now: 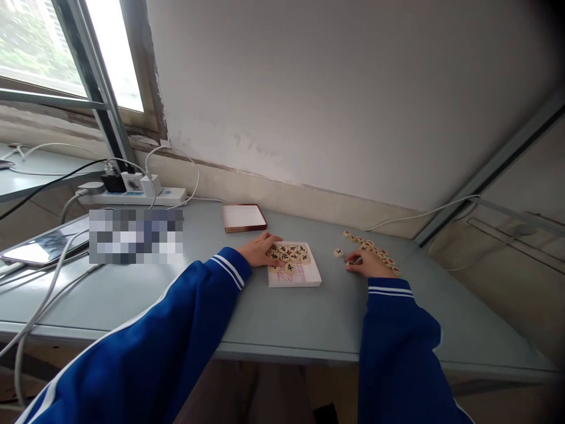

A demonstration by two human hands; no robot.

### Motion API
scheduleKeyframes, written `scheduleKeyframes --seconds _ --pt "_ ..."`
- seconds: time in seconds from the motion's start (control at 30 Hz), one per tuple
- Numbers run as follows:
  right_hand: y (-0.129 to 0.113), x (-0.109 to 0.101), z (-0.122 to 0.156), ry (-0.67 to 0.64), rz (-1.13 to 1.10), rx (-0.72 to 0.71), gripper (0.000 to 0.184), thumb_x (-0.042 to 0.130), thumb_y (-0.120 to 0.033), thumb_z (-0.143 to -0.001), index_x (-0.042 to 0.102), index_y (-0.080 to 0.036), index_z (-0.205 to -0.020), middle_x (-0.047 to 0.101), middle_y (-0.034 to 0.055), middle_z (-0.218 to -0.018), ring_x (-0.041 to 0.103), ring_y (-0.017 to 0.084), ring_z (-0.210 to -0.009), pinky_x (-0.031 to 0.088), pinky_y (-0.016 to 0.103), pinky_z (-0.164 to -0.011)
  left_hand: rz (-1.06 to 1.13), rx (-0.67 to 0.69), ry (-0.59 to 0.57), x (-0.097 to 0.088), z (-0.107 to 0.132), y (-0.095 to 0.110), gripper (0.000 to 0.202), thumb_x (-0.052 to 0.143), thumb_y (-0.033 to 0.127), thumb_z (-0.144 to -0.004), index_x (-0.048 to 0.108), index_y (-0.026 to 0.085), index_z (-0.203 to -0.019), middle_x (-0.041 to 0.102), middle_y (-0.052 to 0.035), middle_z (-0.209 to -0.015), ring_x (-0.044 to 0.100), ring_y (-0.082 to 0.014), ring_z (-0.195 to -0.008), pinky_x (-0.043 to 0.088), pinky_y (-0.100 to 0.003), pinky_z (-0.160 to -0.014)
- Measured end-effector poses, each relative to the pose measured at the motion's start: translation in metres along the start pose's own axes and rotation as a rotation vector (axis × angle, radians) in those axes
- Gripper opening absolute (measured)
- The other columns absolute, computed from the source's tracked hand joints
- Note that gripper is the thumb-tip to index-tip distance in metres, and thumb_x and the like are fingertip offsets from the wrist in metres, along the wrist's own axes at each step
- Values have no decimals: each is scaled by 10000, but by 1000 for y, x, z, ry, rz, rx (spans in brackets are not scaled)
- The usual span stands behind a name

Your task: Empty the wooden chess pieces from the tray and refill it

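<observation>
A shallow white box (pixel 304 274) lies on the grey table (pixel 282 318) and holds several round wooden chess pieces (pixel 292 254) with black characters. My left hand (pixel 259 248) rests at the box's left edge, fingers curled onto the pieces nearest it. My right hand (pixel 367 263) lies right of the box beside a loose pile of similar pieces (pixel 373 247); its fingers are bent around a piece on the table. One single piece (pixel 338 252) sits between the box and that hand. Both arms wear blue sleeves with white stripes.
The box's lid (pixel 243 217) lies farther back. A power strip (pixel 132 195) with plugs and cables sits at the back left, near a phone (pixel 42 247) at the left. A white cable (pixel 415 215) runs along the wall. The table's front edge is close to me.
</observation>
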State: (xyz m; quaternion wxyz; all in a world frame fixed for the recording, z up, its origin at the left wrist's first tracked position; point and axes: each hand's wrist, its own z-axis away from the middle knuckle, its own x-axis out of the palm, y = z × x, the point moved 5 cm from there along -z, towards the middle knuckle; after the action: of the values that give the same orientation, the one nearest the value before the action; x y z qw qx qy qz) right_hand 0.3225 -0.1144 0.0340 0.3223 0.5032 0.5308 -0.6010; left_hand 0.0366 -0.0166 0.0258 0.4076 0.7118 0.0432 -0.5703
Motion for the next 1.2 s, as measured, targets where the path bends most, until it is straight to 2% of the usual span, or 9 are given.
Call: scheduleKeyframes --seconds 0.1,0.23,0.33,0.43,0.77,0.9,1.03,1.1,1.2 --pt "-23 -1 4 -10 -68 -55 191 619 -296 -644 637 -197 -807 623 41 -802 557 171 -743 421 275 -662 -23 -40 38 3 0 2 821 436 690 -642 324 195 -1287 393 -108 -1178 445 -271 -1074 316 -373 -928" --pt "-80 3 13 -12 -271 -302 238 574 -332 -698 605 -221 -906 599 9 -946 543 116 -748 419 233 -675 -130 -80 136 9 -1 10 898 427 738 -600 319 182 -1297 393 -133 -1194 416 -323 -1097 308 -424 -912" --pt "-115 12 22 -67 -281 -477 223 588 -294 -691 608 -232 -904 592 -8 -908 513 99 -681 404 235 -660 -137 -77 127 12 -2 11 889 477 719 -579 336 197 -1285 387 -125 -1193 413 -319 -1097 315 -421 -910" --pt "-132 16 29 -83 -283 -558 194 592 -269 -696 615 -226 -883 593 -2 -890 497 102 -669 393 241 -649 -89 -57 103 11 -3 8 823 490 684 -603 353 218 -1267 378 -105 -1188 417 -299 -1095 315 -408 -924" --pt "-140 26 35 -88 -365 -674 201 602 -165 -693 583 -192 -891 536 28 -972 525 107 -763 420 269 -753 -21 4 86 10 -5 4 751 510 632 -637 381 207 -1241 413 -93 -1126 437 -269 -1065 337 -368 -910" --pt "-139 29 36 -79 -342 -658 33 567 -181 -733 577 -176 -764 534 15 -857 529 111 -754 426 259 -735 -21 5 85 10 -5 4 737 524 622 -635 394 210 -1231 419 -89 -1125 443 -263 -1063 342 -353 -908" --pt "-137 23 35 -43 -280 -674 103 533 -235 -774 627 -197 -755 554 18 -869 532 121 -792 415 267 -764 -32 -2 88 9 -5 4 742 526 621 -634 396 201 -1231 420 -93 -1139 443 -270 -1062 346 -356 -906" --pt "-128 16 30 28 -209 -630 150 504 -273 -795 642 -214 -785 562 26 -905 525 142 -852 398 292 -810 -32 -5 80 8 -5 5 729 517 614 -648 388 204 -1237 413 -93 -1153 444 -265 -1060 343 -358 -912" --pt "-94 2 16 267 23 -349 196 470 -278 -810 618 -223 -927 537 61 -1031 456 212 -1010 332 384 -888 -23 -14 53 7 -4 7 692 497 588 -679 379 205 -1243 401 -93 -1166 452 -253 -1050 339 -361 -923"
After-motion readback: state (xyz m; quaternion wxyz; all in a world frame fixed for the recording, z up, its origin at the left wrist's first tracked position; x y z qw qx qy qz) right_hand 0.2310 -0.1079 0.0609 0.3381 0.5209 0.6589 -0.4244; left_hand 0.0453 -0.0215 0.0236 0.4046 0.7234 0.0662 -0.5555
